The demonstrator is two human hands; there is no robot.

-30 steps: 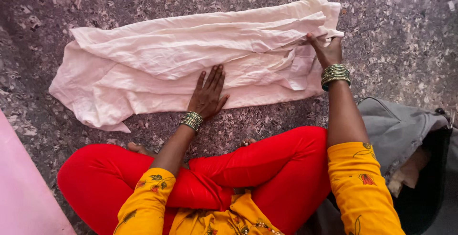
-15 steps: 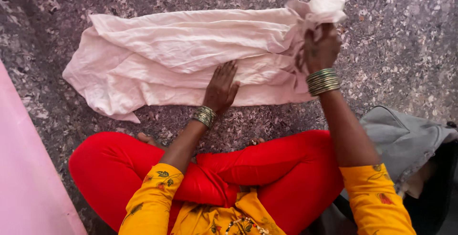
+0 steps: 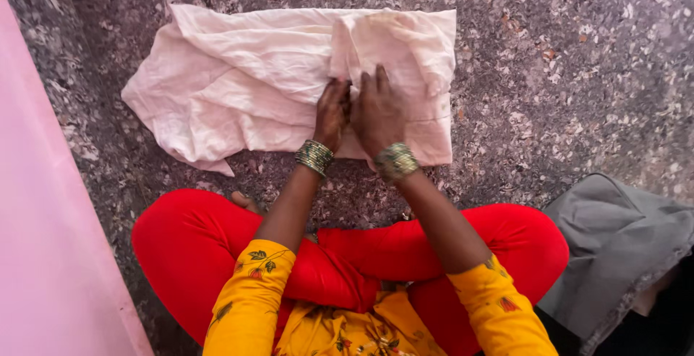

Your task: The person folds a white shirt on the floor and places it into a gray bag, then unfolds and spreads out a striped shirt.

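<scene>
The cloth (image 3: 289, 81) lies spread on the floor (image 3: 578, 59), and both the left hand (image 3: 332, 114) and the right hand (image 3: 377, 114) rest flat on its near edge, side by side and touching, fingers (image 3: 381, 81) pointing away from the person. A folded-over flap of the cloth lies just beyond and to the right of the fingertips, while the rest of it stretches off to their left. Behind the wrists lie the crossed legs (image 3: 347, 255), with a bag (image 3: 622, 247) on the floor well to the right of the fingers and a flat sheet (image 3: 43, 240) well to their left.
</scene>
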